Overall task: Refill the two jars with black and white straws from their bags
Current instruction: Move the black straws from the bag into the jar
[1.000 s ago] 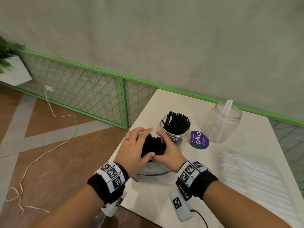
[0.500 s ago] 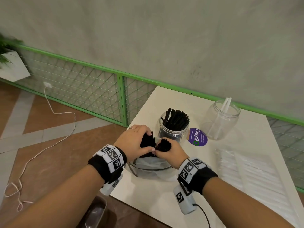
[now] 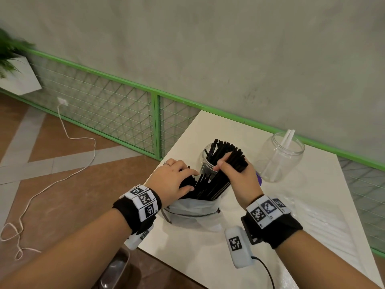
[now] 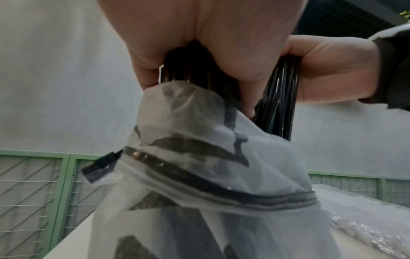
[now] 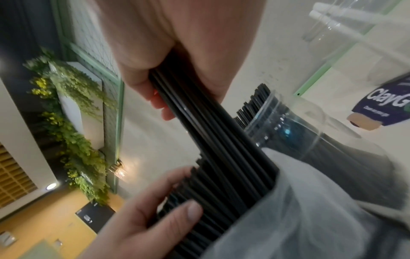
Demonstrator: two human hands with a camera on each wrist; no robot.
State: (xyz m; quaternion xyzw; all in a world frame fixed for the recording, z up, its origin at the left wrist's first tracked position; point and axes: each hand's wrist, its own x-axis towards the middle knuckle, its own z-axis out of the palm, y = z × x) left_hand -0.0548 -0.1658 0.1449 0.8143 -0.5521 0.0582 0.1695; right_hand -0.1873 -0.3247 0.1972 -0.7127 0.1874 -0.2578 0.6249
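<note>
white table point(image 3: 208, 257) | right hand point(image 3: 239, 180) grips glossy black straws point(image 3: 220, 180)

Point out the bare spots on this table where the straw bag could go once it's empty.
Bare tabletop lies at the near edge, in front of the black-straw bag; another strip runs behind both jars by the green rail. Crowded: the black-straw jar, the clear jar and the white-straw bag on the right.

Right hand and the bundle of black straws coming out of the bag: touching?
Touching. The right wrist view shows the right hand with fingers curled round the bundle of black straws; the head view agrees.
</note>
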